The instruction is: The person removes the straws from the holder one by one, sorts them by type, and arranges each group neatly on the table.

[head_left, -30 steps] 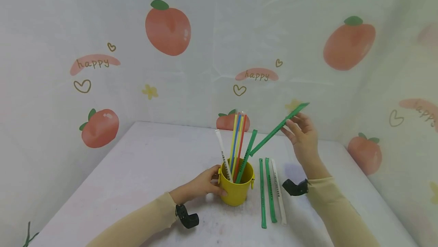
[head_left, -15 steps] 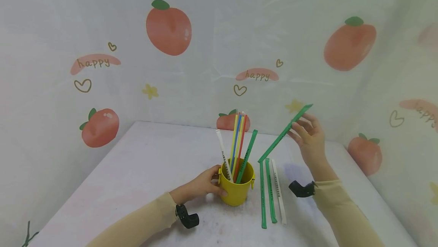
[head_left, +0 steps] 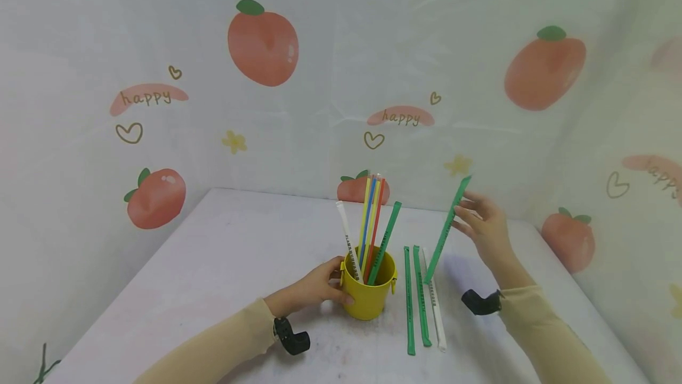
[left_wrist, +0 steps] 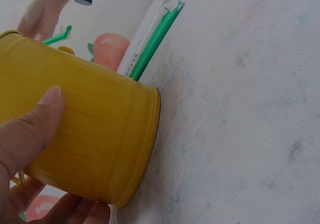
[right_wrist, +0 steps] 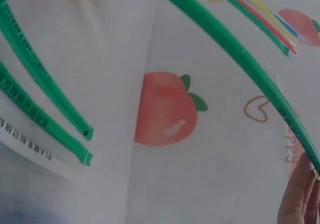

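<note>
My left hand (head_left: 314,284) grips the side of a small yellow bucket (head_left: 367,302) standing on the table. In the left wrist view, its thumb lies along the bucket's wall (left_wrist: 95,129). Inside the bucket lean a white wrapped straw (head_left: 346,236), a green wrapped straw (head_left: 389,231) and several yellow, blue and red straws (head_left: 364,215). To the right, my right hand (head_left: 483,224) pinches another green wrapped straw (head_left: 446,233) near its upper part. That straw tilts, its lower end overlapping the white wrapped straw (head_left: 436,307) on the table in the head view.
Two green wrapped straws (head_left: 409,307) lie beside the white one, right of the bucket, roughly side by side. A white table (head_left: 256,236) runs back to a curtain (head_left: 319,35) printed with peaches and hearts. Each wrist wears a black camera (head_left: 482,302).
My right hand has moved right and slightly down, carrying the green straw away from the bucket. The straw has swung steeper, its lower end now over the lying straws. My left hand stays put.
</note>
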A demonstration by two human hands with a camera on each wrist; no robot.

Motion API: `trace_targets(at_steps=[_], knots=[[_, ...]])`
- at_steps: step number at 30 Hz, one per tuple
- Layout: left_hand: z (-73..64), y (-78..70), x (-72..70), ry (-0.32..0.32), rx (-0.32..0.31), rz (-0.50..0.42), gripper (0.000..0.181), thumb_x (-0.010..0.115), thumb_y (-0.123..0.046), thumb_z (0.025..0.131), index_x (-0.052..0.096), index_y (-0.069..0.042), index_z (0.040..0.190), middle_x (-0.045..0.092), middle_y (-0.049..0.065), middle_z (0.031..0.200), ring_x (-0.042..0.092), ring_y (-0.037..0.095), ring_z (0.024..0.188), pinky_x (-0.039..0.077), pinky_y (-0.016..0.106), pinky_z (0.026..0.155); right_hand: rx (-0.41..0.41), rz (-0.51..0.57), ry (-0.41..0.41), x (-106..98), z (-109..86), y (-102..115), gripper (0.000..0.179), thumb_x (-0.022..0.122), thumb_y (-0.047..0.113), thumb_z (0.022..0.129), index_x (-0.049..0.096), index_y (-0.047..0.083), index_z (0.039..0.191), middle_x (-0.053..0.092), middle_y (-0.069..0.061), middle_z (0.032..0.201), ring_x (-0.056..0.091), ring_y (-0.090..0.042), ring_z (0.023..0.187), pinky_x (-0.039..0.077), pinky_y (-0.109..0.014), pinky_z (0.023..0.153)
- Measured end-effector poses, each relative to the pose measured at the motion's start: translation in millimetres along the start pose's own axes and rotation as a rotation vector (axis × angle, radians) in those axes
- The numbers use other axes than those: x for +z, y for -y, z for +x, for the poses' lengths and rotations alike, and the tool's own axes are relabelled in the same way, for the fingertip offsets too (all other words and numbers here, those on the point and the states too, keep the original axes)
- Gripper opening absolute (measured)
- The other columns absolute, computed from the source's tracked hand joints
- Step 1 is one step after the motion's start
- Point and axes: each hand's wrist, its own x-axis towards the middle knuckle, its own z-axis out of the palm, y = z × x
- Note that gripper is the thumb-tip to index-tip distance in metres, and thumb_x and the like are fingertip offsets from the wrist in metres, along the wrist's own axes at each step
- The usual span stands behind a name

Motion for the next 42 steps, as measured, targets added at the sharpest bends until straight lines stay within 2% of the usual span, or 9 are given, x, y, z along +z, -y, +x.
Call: trace_targets(at_steps=[9, 15, 26, 33, 38, 42], knots=[[-0.8, -2.1, 0.6, -0.002, -0.005, -0.007, 0.073, 0.079, -0.016, 0.072, 0.040, -0.010, 0.133, 0.048, 0.002, 0.130, 0.047, 0.024, 0.120, 0.038, 0.042, 0.102, 0.090, -0.172, 0.048, -18, -3.1, -12, 0.042, 0.059, -0.001, 0.087, 0.045, -0.003, 0.127, 0.052, -0.004, 0.100, 0.061, -0.009, 0.086, 0.055, -0.026, 0.074], [-0.2, -0.6, 0.6, -0.002, -0.003, -0.004, 0.072, 0.079, -0.016, 0.072, 0.040, -0.011, 0.133, 0.048, 0.002, 0.130, 0.047, 0.023, 0.120, 0.038, 0.042, 0.102, 0.162, -0.230, 0.057, -27, -5.7, -21, 0.044, 0.062, 0.002, 0.086, 0.046, 0.002, 0.127, 0.056, -0.001, 0.095, 0.063, -0.008, 0.082, 0.055, -0.027, 0.072], [-1.8, -3.8, 0.4, 0.000, -0.006, -0.008, 0.073, 0.079, -0.016, 0.072, 0.039, -0.009, 0.134, 0.047, 0.004, 0.132, 0.046, 0.025, 0.121, 0.038, 0.041, 0.102, 0.293, -0.458, 0.104, -38, -10.7, -33, 0.059, 0.063, 0.012, 0.088, 0.033, -0.006, 0.136, 0.055, -0.007, 0.100, 0.062, -0.005, 0.084, 0.054, -0.032, 0.078], [-2.4, -4.8, 0.2, 0.002, -0.008, -0.004, 0.071, 0.079, -0.016, 0.073, 0.040, -0.009, 0.132, 0.048, 0.004, 0.131, 0.047, 0.025, 0.120, 0.038, 0.043, 0.102, 0.388, -0.495, 0.135, -43, -13.3, -45, 0.059, 0.061, 0.009, 0.089, 0.031, -0.006, 0.137, 0.054, -0.022, 0.110, 0.062, -0.011, 0.087, 0.054, -0.037, 0.080], [-2.5, -4.2, 0.7, 0.003, 0.006, 0.001, 0.070, 0.078, -0.016, 0.073, 0.041, -0.007, 0.131, 0.048, 0.004, 0.131, 0.047, 0.025, 0.120, 0.037, 0.043, 0.102, 0.445, -0.542, 0.142, -44, -16.9, -55, 0.057, 0.060, 0.007, 0.088, 0.032, -0.007, 0.136, 0.058, -0.021, 0.107, 0.064, -0.020, 0.091, 0.054, -0.040, 0.080], [-2.6, -4.2, 0.7, 0.003, 0.015, 0.005, 0.069, 0.078, -0.016, 0.073, 0.041, -0.007, 0.131, 0.048, 0.005, 0.131, 0.047, 0.025, 0.120, 0.037, 0.043, 0.102, 0.477, -0.575, 0.131, -45, -18.8, -62, 0.054, 0.060, 0.004, 0.088, 0.035, -0.008, 0.134, 0.060, -0.018, 0.103, 0.063, -0.020, 0.089, 0.054, -0.042, 0.080]])
